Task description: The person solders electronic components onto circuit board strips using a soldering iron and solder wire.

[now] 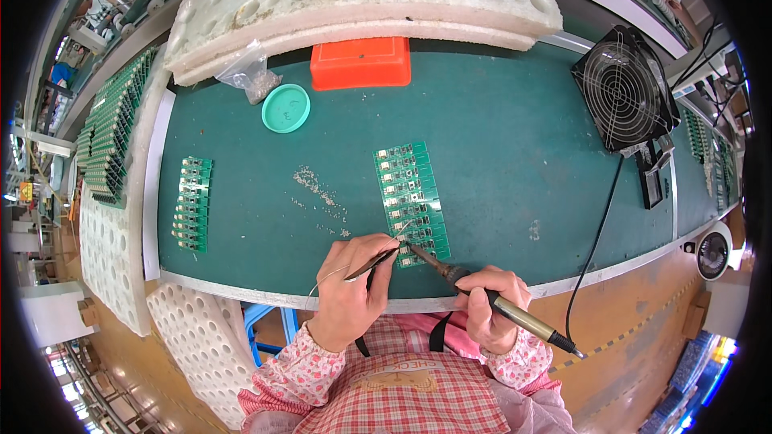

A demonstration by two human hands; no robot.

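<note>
A green circuit board panel (412, 185) with rows of small components lies on the green work mat, near its front edge. My left hand (346, 293) is closed around dark tweezers (373, 263), their tips at the panel's near end. A thin solder wire (325, 276) also runs through that hand, its far end curving over the board. In my right hand (497, 296) is a soldering iron (527, 321), gripped like a pen. Its tip (415, 248) points at the near rows, close to the tweezers; whether it touches a joint I cannot make out.
Loose tiny parts (314, 186) lie left of the panel. A second board panel (193, 203) sits further left. Behind are a turquoise lid (285, 108), a plastic bag (253, 76), a red box (360, 63) and white foam (362, 8). A black fan (623, 90) stands right.
</note>
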